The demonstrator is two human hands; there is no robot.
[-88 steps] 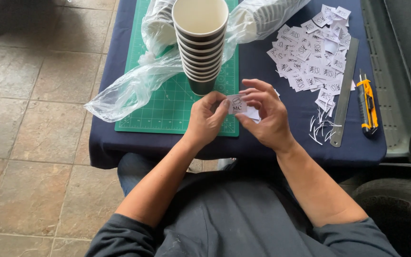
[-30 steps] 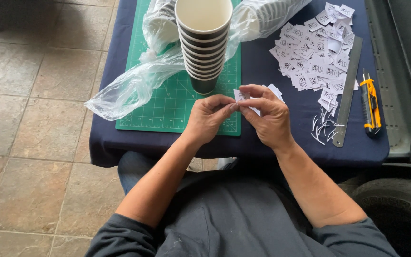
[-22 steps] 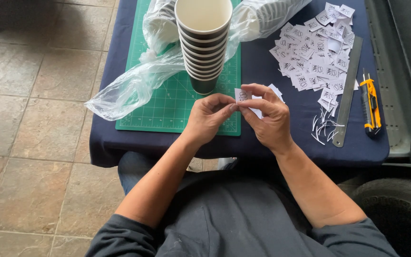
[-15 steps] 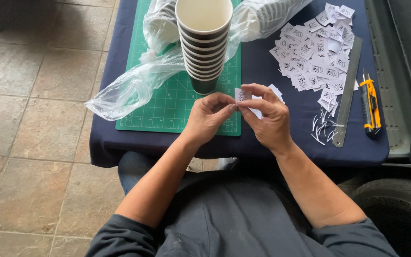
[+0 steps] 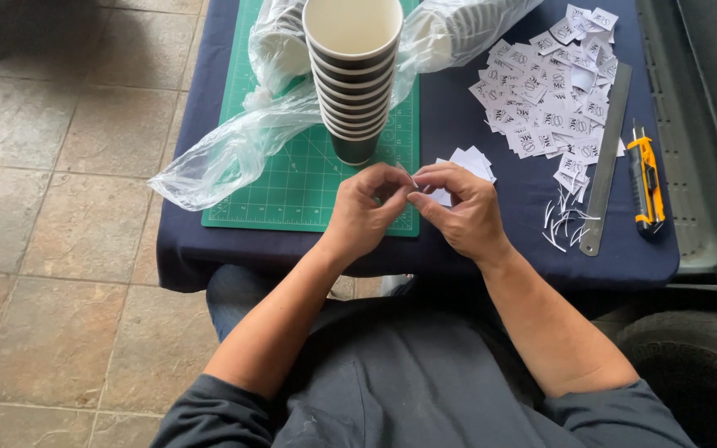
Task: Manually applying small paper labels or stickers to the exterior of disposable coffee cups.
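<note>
**Two hands pinch a small white sticker at the table's near edge**

A dark navy cloth-covered table (image 5: 458, 241) fills the upper half of the view. On it, toward 11 o'clock, lies a green gridded cutting mat (image 5: 292, 182), with a crumpled clear plastic bag (image 5: 226, 158) draped across it. A tall stack of dark paper cups with white insides (image 5: 353, 75) stands at 12 o'clock on the mat. At 2 o'clock spreads a loose pile of small white printed labels (image 5: 549, 91); beside it lie a long grey metal ruler (image 5: 606, 158) and, at 3 o'clock, a yellow-and-black utility knife (image 5: 646, 178).

At centre, the left hand (image 5: 363, 216) and right hand (image 5: 462, 211) meet fingertip to fingertip, both pinching a tiny white paper label (image 5: 412, 178) between thumb and forefinger. A few blank white paper pieces (image 5: 470, 159) lie just behind the right hand.
</note>
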